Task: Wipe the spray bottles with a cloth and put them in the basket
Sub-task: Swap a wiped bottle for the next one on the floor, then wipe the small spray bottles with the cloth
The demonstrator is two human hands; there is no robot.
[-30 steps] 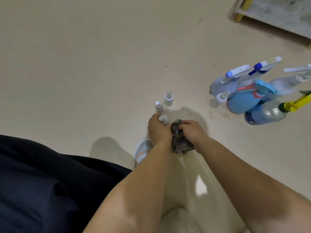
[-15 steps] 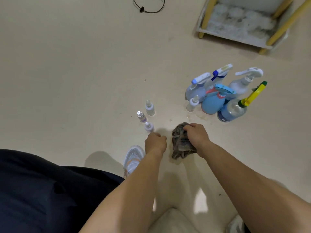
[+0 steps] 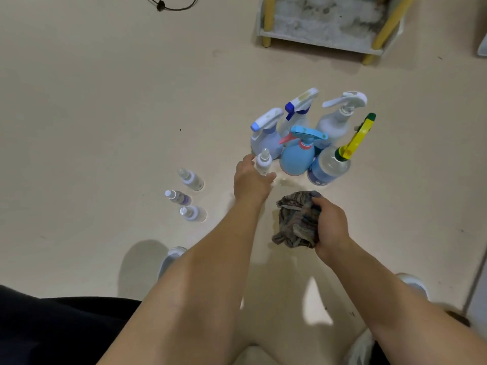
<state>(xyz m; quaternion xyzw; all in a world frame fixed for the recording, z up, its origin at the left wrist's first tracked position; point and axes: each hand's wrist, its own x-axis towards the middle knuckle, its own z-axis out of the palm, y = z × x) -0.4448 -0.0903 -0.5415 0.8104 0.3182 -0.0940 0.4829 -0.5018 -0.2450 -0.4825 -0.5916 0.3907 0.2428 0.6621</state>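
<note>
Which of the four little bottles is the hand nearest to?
The small white bottle beside the big sprayers, at the left hand; the other three stand clustered further left.

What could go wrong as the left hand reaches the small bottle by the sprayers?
1. The left hand spreads around the small white bottle, narrow and upright; a glancing finger may tip it before the grip closes.
2. It stands right beside the lavender sprayer and blue round sprayer in a packed cluster; a knock could topple several.

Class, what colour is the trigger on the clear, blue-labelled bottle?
The trigger is yellow, green-tipped; head view.
</note>
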